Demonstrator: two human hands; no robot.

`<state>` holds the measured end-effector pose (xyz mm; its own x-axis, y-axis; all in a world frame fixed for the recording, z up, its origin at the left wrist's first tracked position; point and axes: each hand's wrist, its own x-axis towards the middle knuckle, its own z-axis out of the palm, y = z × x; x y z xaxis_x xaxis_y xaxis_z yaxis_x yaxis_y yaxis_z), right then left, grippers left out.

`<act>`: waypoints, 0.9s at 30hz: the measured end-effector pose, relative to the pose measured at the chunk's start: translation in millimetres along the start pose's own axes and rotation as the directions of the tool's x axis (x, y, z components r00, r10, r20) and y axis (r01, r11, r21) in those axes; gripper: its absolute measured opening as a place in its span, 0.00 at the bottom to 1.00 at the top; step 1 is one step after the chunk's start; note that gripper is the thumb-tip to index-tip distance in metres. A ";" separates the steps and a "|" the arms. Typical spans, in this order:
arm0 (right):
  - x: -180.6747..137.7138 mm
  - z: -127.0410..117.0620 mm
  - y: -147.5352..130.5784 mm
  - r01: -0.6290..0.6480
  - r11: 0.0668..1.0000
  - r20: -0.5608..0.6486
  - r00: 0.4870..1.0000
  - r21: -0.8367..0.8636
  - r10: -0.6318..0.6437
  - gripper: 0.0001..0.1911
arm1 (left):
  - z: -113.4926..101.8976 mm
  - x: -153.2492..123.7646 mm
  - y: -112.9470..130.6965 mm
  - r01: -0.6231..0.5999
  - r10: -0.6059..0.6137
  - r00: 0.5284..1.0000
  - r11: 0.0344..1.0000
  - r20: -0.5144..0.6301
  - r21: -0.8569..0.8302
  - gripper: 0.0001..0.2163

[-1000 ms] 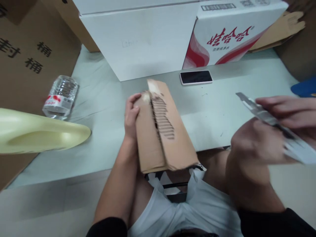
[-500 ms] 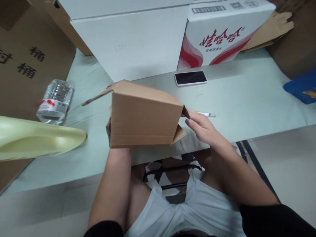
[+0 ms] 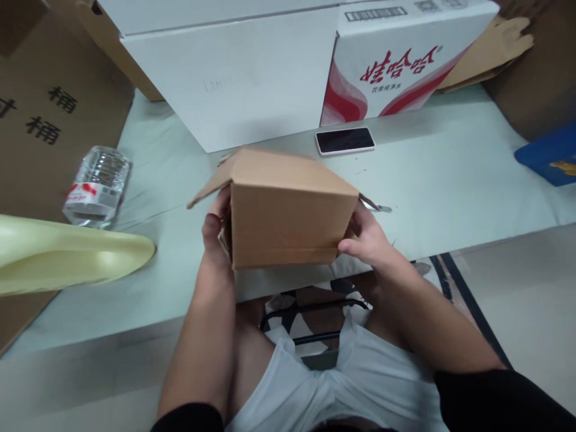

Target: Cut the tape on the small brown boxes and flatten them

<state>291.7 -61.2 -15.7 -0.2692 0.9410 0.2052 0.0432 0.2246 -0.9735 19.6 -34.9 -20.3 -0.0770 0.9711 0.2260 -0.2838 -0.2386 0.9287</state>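
At the lap: white shorts up close, a black sleeve coming in at the lower right.
Left hand: grip closed round the open end of the brown box, thumb outside, fingers reaching in under the flap.
Right hand: grip on the opposite end, thumb at the near face's lower corner, fingers hooked behind.
Brown box: centre stage, between both hands over the front of the desk, plain face this way, one flap jutting left; can't tell whether it touches down.
Yellow object: smooth and pale, poking in from the left.
Cutter: only a slip of metal showing, just past the right hand.
Bottle: clear plastic, red on its label, just beyond the yellow object.
Blue object: over at the right edge.
Phone: dark screen up, beyond the box.
Cartons: white carton and red-and-white carton side by side behind it all.
Far right corner: folded cardboard.
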 end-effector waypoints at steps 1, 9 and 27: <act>0.5 1.5 0.3 -0.003 1.000 -0.055 0.998 -0.002 0.003 0.47 | -2.1 -2.0 0.0 0.003 -0.003 1.000 1.000 0.001 -0.002 0.33; 12.1 5.9 3.4 -0.043 0.992 -0.398 0.917 -0.120 -0.009 0.22 | -36.8 10.4 -17.5 0.051 -0.061 0.998 0.965 0.030 0.256 0.30; 13.6 5.9 6.9 -0.032 0.960 -0.436 0.895 -0.279 -0.097 0.14 | -7.7 10.8 13.1 0.026 0.019 0.997 0.839 -0.077 0.543 0.23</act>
<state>282.6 -48.3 -20.2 0.1743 0.9304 0.3223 0.3189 0.2564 -0.9125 7.7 -27.6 -8.0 -0.1556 0.9630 0.2200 0.2791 -0.1708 0.9450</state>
